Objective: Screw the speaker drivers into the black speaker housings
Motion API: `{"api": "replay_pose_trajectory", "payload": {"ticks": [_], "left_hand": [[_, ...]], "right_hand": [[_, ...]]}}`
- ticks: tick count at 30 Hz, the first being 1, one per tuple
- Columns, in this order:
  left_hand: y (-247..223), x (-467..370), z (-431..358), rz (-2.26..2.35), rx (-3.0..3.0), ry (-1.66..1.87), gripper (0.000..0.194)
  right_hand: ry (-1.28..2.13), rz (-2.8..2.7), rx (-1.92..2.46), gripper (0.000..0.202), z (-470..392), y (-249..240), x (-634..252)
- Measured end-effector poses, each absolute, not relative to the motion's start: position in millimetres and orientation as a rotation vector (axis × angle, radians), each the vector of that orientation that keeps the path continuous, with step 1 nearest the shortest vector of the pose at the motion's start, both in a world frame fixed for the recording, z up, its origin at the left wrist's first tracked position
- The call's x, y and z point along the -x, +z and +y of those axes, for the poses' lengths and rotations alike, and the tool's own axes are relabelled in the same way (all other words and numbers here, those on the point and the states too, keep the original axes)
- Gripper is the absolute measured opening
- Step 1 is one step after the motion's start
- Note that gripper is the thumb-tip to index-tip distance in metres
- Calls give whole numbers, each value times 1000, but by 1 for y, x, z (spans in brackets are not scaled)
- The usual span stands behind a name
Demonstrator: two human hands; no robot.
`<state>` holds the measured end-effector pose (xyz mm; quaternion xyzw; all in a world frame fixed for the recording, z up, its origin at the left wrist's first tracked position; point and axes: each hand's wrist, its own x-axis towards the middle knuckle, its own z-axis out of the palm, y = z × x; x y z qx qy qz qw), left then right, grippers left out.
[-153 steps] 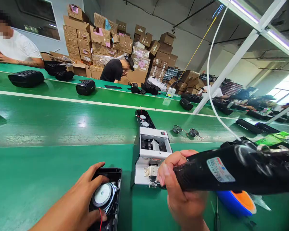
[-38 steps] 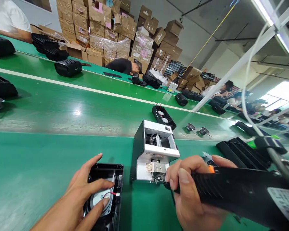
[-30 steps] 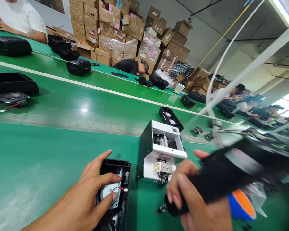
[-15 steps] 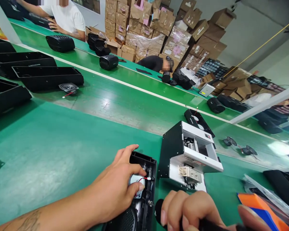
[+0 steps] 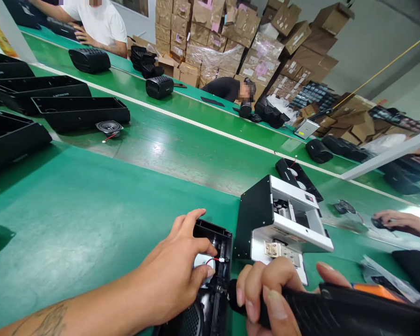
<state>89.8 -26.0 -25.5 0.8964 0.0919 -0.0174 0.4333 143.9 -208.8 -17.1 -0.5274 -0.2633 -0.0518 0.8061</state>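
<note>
A black housing (image 5: 215, 233) lies on the green table at the bottom centre. Inside it sits a round speaker (image 5: 205, 266) with a red wire and white plug. My left hand (image 5: 182, 261) rests over the housing, its thumb and fingers apart around the speaker's edge, apparently touching it. My right hand (image 5: 269, 289) is wrapped round a black power screwdriver (image 5: 357, 305), held nearly level. Its tip points left and meets the housing's right side, by a small metal screw.
A black and white machine (image 5: 283, 219) stands just beyond my right hand. Open black housings (image 5: 84, 112) and a loose speaker (image 5: 110, 128) lie at left. Another person's hand (image 5: 392, 219) holds a speaker at right. Two people (image 5: 101, 23) (image 5: 224, 88) are across the line.
My right hand and the screwdriver have turned, and the tool's tip has come to the housing's edge. Another person's hand has appeared at right on a loose speaker. My left hand keeps its pose.
</note>
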Motion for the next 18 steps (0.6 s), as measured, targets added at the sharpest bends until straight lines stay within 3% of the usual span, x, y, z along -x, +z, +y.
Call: {"api": "replay_pose_trajectory", "payload": {"ticks": [4, 10, 18], "left_hand": [[-26, -91, -26, 209, -2241, -12, 28], [-25, -90, -26, 179, -2249, 20, 26], [-26, -89, -25, 186, -2237, 7, 24]], "right_hand": [[-154, -463, 1158, 50, -197, -7, -142], [12, -722, 1101, 43, -205, -10, -160], [-63, -702, 1149, 33, -191, -6, -137]]}}
